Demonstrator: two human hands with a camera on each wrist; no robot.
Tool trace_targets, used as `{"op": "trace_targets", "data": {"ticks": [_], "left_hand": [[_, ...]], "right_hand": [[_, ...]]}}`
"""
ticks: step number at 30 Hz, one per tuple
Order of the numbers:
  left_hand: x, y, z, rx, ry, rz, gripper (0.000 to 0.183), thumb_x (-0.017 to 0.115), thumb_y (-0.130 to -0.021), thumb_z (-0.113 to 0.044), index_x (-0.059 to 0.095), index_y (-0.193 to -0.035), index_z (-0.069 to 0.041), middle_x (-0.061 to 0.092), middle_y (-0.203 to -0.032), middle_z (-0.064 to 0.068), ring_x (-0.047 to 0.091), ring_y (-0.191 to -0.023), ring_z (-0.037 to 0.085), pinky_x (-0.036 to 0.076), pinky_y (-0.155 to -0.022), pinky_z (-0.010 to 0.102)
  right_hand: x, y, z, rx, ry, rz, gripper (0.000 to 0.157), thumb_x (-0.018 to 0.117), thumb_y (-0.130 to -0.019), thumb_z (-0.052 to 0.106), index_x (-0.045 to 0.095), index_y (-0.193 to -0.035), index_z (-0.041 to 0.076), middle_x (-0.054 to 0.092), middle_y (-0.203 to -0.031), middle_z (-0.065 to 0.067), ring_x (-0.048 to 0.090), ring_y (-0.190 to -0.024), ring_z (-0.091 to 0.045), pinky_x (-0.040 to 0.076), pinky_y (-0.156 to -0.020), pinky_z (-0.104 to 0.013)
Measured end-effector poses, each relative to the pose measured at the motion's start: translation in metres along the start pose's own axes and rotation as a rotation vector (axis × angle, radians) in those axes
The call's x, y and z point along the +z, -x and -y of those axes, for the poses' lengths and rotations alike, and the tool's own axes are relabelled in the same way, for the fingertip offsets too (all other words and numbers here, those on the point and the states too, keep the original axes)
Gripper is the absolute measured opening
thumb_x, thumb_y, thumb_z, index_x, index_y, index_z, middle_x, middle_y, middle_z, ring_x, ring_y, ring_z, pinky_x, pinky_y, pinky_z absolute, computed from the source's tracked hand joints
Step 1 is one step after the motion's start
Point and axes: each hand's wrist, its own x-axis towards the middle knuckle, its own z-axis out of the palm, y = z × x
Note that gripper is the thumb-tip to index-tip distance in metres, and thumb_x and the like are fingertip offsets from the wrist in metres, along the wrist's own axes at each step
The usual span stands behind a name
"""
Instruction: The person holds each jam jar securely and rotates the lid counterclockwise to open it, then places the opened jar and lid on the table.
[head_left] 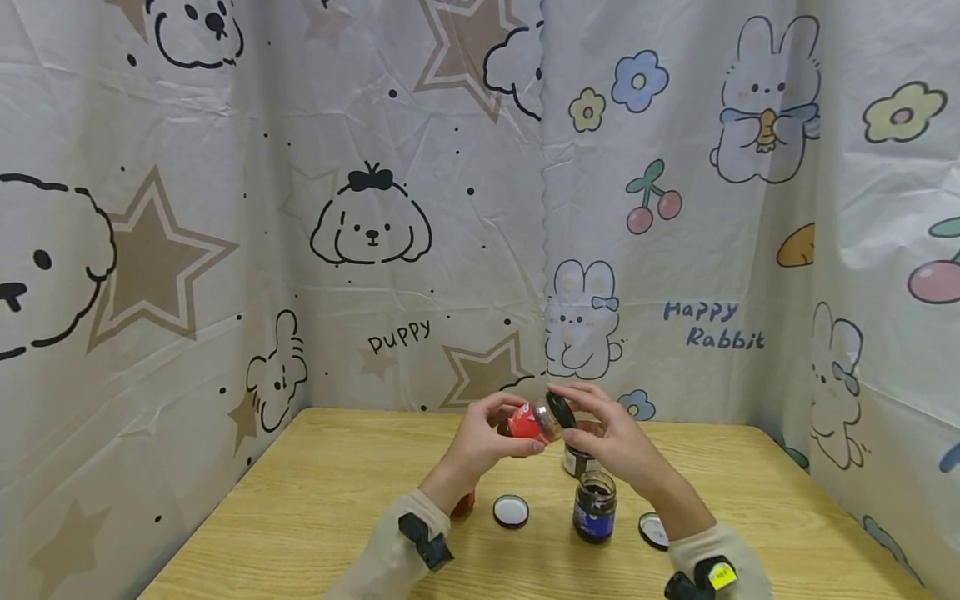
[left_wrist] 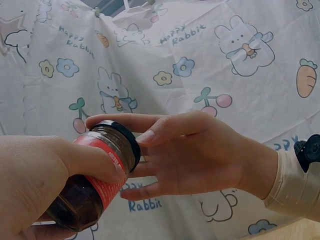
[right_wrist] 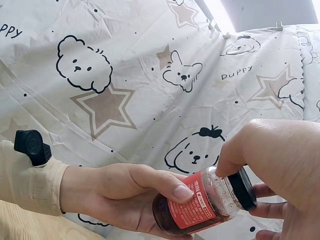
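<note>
Above the table, my left hand (head_left: pixel 480 437) grips a glass jar (head_left: pixel 527 423) with a red label, tilted with its top toward the right. Dark contents show low in the jar (right_wrist: pixel 162 212) in the right wrist view. A black lid (head_left: pixel 559 408) sits on the jar's mouth. My right hand (head_left: pixel 618 437) holds this lid (left_wrist: pixel 131 142) at its edge between thumb and fingers. Below the hands stands a lidless jar (head_left: pixel 595 521) with a blue label and dark contents. Another dark jar (head_left: pixel 577 461) is behind it, its top partly hidden by my right hand.
Two loose lids lie with pale insides up: one lid (head_left: pixel 511 512) left of the blue-labelled jar, another lid (head_left: pixel 652 530) to its right by my right wrist. A reddish thing (head_left: pixel 465 502) is mostly hidden behind my left wrist. Printed curtains (head_left: pixel 375 292) surround the wooden table (head_left: pixel 337 483).
</note>
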Motion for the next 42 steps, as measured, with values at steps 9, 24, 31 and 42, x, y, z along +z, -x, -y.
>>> {"op": "trace_targets", "data": {"ticks": [9,24,31,42], "left_hand": [[0.0004,-0.0005,-0.0016,0.008,-0.003,0.003,0.050,0.089,-0.078,-0.002,0.068,-0.123,-0.004,0.070,-0.112,0.011,0.066,-0.096,0.024,0.057,-0.079,0.035],[0.0009,-0.0008,-0.0014,0.005,0.004,0.011,0.050,0.088,-0.078,-0.003,0.067,-0.123,-0.002,0.071,-0.111,0.011,0.066,-0.096,0.024,0.057,-0.080,0.034],[0.0006,-0.0003,0.0003,0.005,0.003,0.008,0.049,0.089,-0.078,-0.004,0.067,-0.122,-0.003,0.071,-0.111,0.011,0.066,-0.094,0.023,0.057,-0.078,0.034],[0.0010,0.0001,0.0012,0.000,-0.004,0.000,0.051,0.089,-0.078,-0.004,0.066,-0.123,0.000,0.071,-0.110,0.011,0.066,-0.093,0.023,0.057,-0.079,0.034]], "right_hand": [[0.0007,-0.0004,-0.0021,-0.011,0.011,-0.016,0.045,0.064,-0.105,0.023,0.057,-0.148,0.016,0.045,-0.150,-0.012,0.045,-0.134,-0.038,0.041,-0.106,-0.064],[0.0003,-0.0007,-0.0038,-0.053,0.020,-0.038,0.038,0.065,-0.104,0.017,0.061,-0.142,0.014,0.048,-0.148,-0.012,0.043,-0.138,-0.037,0.042,-0.105,-0.063],[-0.0003,0.0000,-0.0042,-0.065,0.004,-0.024,0.037,0.064,-0.104,0.012,0.061,-0.140,0.015,0.047,-0.150,-0.010,0.039,-0.142,-0.036,0.038,-0.107,-0.066],[-0.0015,0.0001,-0.0029,-0.092,-0.035,0.015,0.033,0.061,-0.102,0.000,0.059,-0.134,0.009,0.044,-0.152,-0.012,0.038,-0.142,-0.039,0.036,-0.107,-0.067]]}}
